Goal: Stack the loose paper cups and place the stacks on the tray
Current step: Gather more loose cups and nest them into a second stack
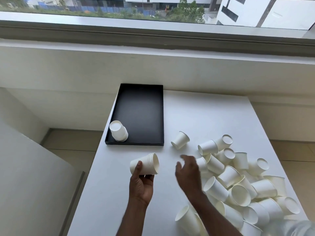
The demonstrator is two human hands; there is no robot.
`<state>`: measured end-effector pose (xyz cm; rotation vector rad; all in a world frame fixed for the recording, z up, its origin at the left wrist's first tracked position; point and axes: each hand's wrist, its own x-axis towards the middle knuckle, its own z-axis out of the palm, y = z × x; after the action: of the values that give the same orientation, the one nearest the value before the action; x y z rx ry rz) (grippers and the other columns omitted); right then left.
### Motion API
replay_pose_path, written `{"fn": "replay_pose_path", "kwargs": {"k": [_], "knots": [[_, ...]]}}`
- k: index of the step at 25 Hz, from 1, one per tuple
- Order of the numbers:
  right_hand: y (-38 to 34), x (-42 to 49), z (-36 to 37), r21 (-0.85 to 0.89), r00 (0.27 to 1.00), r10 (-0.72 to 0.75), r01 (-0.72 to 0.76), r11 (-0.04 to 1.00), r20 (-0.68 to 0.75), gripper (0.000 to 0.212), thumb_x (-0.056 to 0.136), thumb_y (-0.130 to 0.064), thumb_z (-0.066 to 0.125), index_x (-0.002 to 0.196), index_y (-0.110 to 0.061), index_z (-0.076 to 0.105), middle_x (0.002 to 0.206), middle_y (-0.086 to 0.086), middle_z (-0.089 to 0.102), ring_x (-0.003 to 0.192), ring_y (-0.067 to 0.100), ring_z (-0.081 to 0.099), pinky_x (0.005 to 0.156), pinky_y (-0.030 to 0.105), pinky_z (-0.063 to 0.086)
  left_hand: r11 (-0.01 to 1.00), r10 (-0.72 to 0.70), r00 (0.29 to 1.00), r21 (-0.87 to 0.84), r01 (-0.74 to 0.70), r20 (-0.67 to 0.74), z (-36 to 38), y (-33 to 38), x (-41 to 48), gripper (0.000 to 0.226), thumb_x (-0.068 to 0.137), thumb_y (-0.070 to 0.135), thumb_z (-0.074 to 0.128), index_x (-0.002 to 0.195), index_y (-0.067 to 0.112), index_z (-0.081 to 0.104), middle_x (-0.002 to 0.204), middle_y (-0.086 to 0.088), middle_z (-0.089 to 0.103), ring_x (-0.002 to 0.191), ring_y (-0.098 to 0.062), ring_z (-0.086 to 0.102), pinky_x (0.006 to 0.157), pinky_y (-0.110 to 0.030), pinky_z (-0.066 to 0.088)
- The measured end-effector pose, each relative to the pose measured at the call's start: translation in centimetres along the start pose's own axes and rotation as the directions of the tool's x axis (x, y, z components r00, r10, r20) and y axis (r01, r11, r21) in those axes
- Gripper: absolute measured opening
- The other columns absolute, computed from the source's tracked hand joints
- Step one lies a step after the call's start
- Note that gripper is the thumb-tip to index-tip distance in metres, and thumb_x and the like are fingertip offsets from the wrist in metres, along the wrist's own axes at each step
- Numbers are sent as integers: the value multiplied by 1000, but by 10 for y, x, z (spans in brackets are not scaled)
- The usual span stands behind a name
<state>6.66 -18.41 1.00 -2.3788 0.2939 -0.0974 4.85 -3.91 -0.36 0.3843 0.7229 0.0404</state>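
left hand [142, 182]: grips short nested stack of white paper cups [146, 164] sideways | right hand [188, 171]: fingers spread, empty, beside heap of loose white paper cups [238, 186] | black rectangular tray [141, 143]: one upside-down white cup stack [118, 131]

Inspection finding: no legible text, label, brand, number or sign anywhere. The paper cups [229, 175] present plain white walls, and the tray [141, 113] is plain black. The buildings beyond the window [153, 7] are too blurred to read.
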Motion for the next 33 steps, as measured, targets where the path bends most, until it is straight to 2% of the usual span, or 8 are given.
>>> {"fn": "replay_pose_path", "kwargs": {"k": [3, 7, 12, 17, 25, 27, 30, 33], "knots": [[38, 24, -8, -336, 972, 229, -236, 912, -61, 38, 89, -24, 60, 120, -5, 48, 113, 20, 51, 91, 40, 64, 71, 43, 52, 1000, 13, 999, -12, -14, -35, -7, -1, 3, 25, 85, 13, 63, 109, 10, 58, 107, -11, 65, 98, -26, 63, 94, -38, 50], [67, 37, -2, -432, 957, 288, -272, 860, -29, 31, 92, -21, 53, 119, -8, 44, 106, 20, 51, 92, 41, 63, 71, 43, 51, 1000, 10, 997, -2, -10, -71, -19, -7, 6, 22, 87, 13, 62, 108, 11, 58, 107, -10, 65, 98, -25, 63, 81, -33, 57], [54, 43, -1, -81, 956, 274, -282, 956, -102, 32, 89, -5, 48, 121, -9, 52, 108, 22, 61, 99, 41, 60, 79, 41, 48, 1000, 14, 995, -3, -15, -96, -17, -7, 7, 40, 71, 9, 74, 108, 11, 58, 108, -10, 64, 100, -26, 62, 75, -32, 59], [-6, 22, -7, 327, 978, 84, -18, 945, -190, 24, 86, -10, 47, 105, -16, 61, 75, 5, 67, 75, 28, 63, 66, 32, 44, 999, 19, 993, -33, -23, -112, -3, -10, 7, 33, 79, 14, 66, 110, 8, 57, 111, -13, 63, 110, -30, 58, 94, -40, 50], [-21, 2, 26, 234, 971, -235, 239, 942, -48, 20, 91, -4, 51, 103, -13, 62, 79, -4, 62, 67, 10, 53, 63, 4, 36, 997, 55, 998, -55, -56, -32, -4, 0, 15, 48, 75, 15, 76, 116, 4, 56, 115, -18, 65, 103, -31, 64, 90, -41, 56], [-20, -2, 33, 245, 944, -329, 312, 918, 33, 24, 91, -6, 47, 106, -12, 64, 83, -4, 63, 71, 9, 54, 66, 11, 42, 999, 35, 999, -35, -36, -17, -3, -1, 16, 61, 61, 18, 83, 114, 3, 58, 105, -17, 69, 98, -30, 65, 81, -36, 60], [-19, -10, 43, 294, 887, -399, 326, 898, 233, 26, 90, -7, 42, 103, -14, 64, 79, -5, 58, 68, 10, 53, 62, 21, 45, 998, 24, 999, -55, -26, -35, -2, -4, 17, 47, 73, 16, 76, 113, 3, 56, 98, -16, 66, 90, -29, 64, 65, -32, 61], [-11, 10, 47, 369, 927, -316, 226, 901, 203, 30, 89, -10, 43, 111, -13, 63, 97, -2, 61, 79, 15, 60, 73, 29, 50, 997, 50, 997, -54, -52, -51, -6, -2, 23, 43, 72, 12, 75, 111, 5, 57, 106, -16, 64, 96, -29, 63, 84, -36, 58]]}}
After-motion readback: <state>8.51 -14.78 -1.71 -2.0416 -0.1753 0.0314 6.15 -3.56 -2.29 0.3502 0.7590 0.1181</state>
